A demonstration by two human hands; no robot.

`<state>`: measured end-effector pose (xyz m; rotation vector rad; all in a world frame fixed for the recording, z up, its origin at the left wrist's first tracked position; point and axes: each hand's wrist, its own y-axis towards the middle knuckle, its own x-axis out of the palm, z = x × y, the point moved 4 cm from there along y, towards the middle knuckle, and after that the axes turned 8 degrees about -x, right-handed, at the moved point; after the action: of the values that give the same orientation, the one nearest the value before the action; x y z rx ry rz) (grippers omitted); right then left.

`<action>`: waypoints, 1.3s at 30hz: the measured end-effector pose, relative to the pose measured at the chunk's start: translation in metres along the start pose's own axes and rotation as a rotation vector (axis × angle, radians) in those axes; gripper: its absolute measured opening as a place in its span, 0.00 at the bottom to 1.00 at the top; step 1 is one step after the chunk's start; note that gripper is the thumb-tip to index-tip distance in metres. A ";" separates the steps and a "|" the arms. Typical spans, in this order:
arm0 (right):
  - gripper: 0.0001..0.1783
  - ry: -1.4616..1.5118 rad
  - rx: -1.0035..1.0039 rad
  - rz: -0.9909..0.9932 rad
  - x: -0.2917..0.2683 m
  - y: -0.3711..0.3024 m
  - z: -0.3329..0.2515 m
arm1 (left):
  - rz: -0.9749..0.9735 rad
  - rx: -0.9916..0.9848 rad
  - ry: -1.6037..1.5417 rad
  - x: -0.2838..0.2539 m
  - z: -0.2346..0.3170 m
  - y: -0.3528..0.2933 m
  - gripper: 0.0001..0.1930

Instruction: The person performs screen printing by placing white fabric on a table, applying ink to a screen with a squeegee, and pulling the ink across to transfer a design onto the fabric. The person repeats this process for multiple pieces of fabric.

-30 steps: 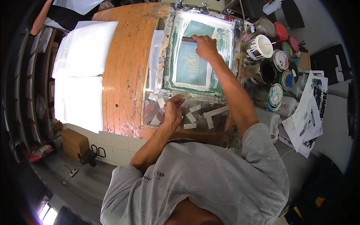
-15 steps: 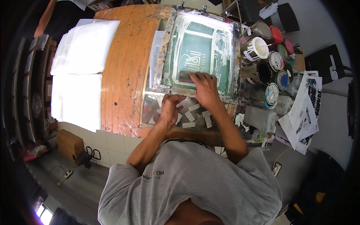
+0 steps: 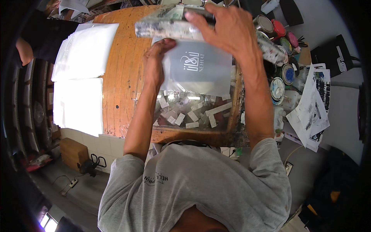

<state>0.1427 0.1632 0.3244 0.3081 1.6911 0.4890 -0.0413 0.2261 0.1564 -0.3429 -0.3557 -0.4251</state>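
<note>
The screen-printing frame (image 3: 168, 30) is tilted up at its near side, its bar smeared with ink. My right hand (image 3: 234, 33) is over that bar, thumb and fingers closed around a dark squeegee (image 3: 200, 15), partly hidden by the fingers. Below the raised frame lies a grey, see-through plastic bag (image 3: 177, 73) with a white printed design. My left hand (image 3: 155, 58) is at the bag's upper left edge, just under the frame, its fingers curled together. Blur hides whether they pinch the bag.
Two stacks of white plastic sheets (image 3: 79, 104) lie left on the wooden table (image 3: 121, 85). Pale tape pieces (image 3: 192, 116) dot the glassy surface near me. Ink cans (image 3: 288, 73) and loose papers (image 3: 309, 104) crowd the right. Another person's arm (image 3: 24, 50) shows at far left.
The frame has swung up from lying flat, uncovering the printed bag. My right hand has moved up and away from me with the squeegee; my left hand has moved up to the bag's left edge.
</note>
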 end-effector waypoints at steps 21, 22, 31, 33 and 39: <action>0.44 0.093 0.226 -0.186 -0.017 0.094 0.079 | 0.666 0.215 1.006 -0.277 0.105 -0.018 0.16; 0.43 0.097 0.245 -0.245 -0.018 0.098 0.074 | 0.421 0.259 0.915 -0.247 0.102 -0.050 0.10; 0.36 0.150 0.198 -0.254 -0.012 0.094 0.088 | -1.531 0.354 -0.174 -0.006 0.144 -0.287 0.21; 0.35 0.109 0.199 -0.209 -0.012 0.088 0.092 | -1.539 0.374 -0.353 -0.006 0.148 -0.295 0.24; 0.33 0.189 0.215 -0.231 -0.006 0.076 0.094 | -1.144 0.557 -0.297 -0.028 0.170 -0.315 0.14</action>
<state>0.2307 0.2409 0.3549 0.2232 1.9400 0.1689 -0.2528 0.0325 0.3725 0.3978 -0.9345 -1.3602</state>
